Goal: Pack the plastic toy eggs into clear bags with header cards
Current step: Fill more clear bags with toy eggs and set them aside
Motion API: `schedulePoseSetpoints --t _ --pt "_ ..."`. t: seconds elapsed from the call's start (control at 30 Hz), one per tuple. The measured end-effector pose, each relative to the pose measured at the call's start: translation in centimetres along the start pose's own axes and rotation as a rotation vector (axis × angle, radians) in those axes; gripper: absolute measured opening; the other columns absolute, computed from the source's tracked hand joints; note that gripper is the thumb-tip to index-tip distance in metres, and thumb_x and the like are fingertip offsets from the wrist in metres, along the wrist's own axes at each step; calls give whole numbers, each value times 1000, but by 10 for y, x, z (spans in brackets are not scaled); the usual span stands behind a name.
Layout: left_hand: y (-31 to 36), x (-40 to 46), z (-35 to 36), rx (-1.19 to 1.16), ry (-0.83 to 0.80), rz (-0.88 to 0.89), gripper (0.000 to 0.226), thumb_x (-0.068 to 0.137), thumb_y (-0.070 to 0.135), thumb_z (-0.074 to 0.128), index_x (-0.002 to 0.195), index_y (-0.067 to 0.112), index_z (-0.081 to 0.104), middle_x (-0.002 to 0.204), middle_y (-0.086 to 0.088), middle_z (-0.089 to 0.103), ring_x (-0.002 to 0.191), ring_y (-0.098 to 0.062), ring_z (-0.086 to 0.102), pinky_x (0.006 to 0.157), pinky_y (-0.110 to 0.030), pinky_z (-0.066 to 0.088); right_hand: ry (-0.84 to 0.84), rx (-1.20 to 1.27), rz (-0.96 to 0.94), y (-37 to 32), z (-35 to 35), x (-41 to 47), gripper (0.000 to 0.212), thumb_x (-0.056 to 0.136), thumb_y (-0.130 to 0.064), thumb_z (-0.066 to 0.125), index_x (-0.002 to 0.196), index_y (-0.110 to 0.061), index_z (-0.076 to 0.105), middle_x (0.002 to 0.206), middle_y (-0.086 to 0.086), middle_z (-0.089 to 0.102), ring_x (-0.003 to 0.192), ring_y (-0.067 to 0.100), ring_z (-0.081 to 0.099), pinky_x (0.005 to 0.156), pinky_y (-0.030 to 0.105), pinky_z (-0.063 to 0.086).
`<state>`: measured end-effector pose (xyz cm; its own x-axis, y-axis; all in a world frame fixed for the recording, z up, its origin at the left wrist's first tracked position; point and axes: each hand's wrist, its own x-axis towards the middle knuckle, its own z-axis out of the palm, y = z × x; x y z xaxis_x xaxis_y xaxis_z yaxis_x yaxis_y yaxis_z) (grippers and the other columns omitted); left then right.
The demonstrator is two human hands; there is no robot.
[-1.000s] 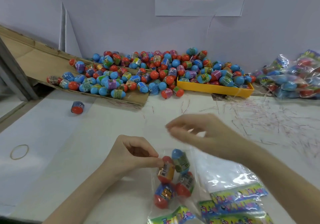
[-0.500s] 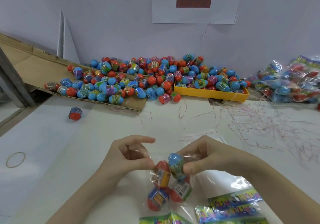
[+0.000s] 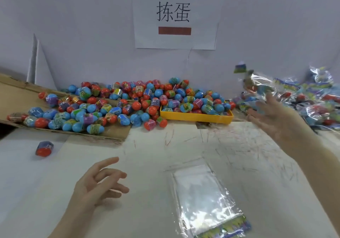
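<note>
A heap of blue-and-orange plastic toy eggs (image 3: 132, 101) lies along the wall, partly on a cardboard sheet (image 3: 16, 98) and partly in a yellow tray (image 3: 195, 117). A filled clear bag (image 3: 257, 83) with a coloured header card is blurred in mid-air at the right, just above my right hand (image 3: 276, 120), whose fingers are spread and hold nothing. My left hand (image 3: 99, 184) hovers over the table with loosely spread fingers, empty. Empty clear bags with header cards (image 3: 204, 201) lie flat near the front.
A pile of packed bags (image 3: 316, 101) fills the right side by the wall. One loose egg (image 3: 44, 148) lies on the white table (image 3: 165, 149) at the left. A paper sign (image 3: 174, 17) hangs on the wall.
Both hands held the filled bag of eggs at the table's front. Now my right hand has swung up to the right and let it go; the bag is airborne near the packed pile. My view tilted up.
</note>
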<state>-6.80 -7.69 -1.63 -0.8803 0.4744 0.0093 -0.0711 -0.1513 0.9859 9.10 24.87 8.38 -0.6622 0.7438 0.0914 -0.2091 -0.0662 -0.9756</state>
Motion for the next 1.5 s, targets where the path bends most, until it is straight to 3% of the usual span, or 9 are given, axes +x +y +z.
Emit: schedulePoseSetpoints --t 0.13,0.27,0.4,0.7,0.83,0.97,1.1,1.33,1.5 --pt "-5 -8 6 286 0 166 30 76 -5 65 89 23 69 78 -12 69 56 -18 65 53 -21 52 -94 -578 81 36 10 -3 51 71 -38 65 118 -21 59 110 -9 61 93 5 59 81 21 45" --pt "-4 -15 11 584 -92 385 30 73 25 75 92 44 62 77 15 69 69 -3 63 64 -9 47 -570 -1090 -192 65 29 -37 50 53 -73 54 101 -59 52 109 -48 40 108 -24 34 92 16 27" --pt "-4 -18 10 670 -152 464 32 68 45 61 100 41 59 86 20 65 78 2 61 69 -7 45 -744 -1420 -277 92 33 -54 40 61 -75 52 94 -55 64 114 -51 17 115 -19 8 84 23 6" --pt "-3 -20 13 742 -106 593 19 73 49 57 77 32 64 88 15 62 75 5 55 68 -5 40 -510 -1255 -427 92 35 -70 26 61 -62 54 78 -50 69 116 -48 31 124 -9 20 86 25 7" --pt "15 -25 28 532 15 357 31 60 59 52 67 35 69 68 14 64 60 -4 53 54 -11 37 -280 -1051 -659 55 47 -81 27 61 -51 63 81 -36 73 120 -19 55 119 17 43 86 37 18" --pt "44 -28 62 274 -223 -71 54 44 75 39 58 37 74 73 11 73 63 -1 64 59 -16 46 -250 -965 -880 30 67 -102 23 70 -52 57 82 -39 72 120 -14 57 118 16 42 88 40 28" --pt "68 -38 88 122 -283 -76 24 53 53 67 65 35 75 72 9 74 67 -3 69 59 -13 51 -260 -1002 -1060 29 79 -116 26 70 -53 58 89 -39 71 124 -6 55 117 19 44 85 44 33" --pt "82 -50 91 25 -256 7 24 45 33 71 62 16 75 62 -7 71 47 -17 65 47 -16 48 -281 -116 -85 23 75 -120 87 34 -53 86 115 -34 59 113 -16 65 94 11 67 72 24 56" --pt "76 -48 88 24 -192 0 22 41 16 86 56 9 72 52 -8 66 42 -16 62 41 -13 43 -411 -54 -76 17 75 -119 55 39 -48 86 80 -13 76 77 15 72 64 25 69 61 19 53"
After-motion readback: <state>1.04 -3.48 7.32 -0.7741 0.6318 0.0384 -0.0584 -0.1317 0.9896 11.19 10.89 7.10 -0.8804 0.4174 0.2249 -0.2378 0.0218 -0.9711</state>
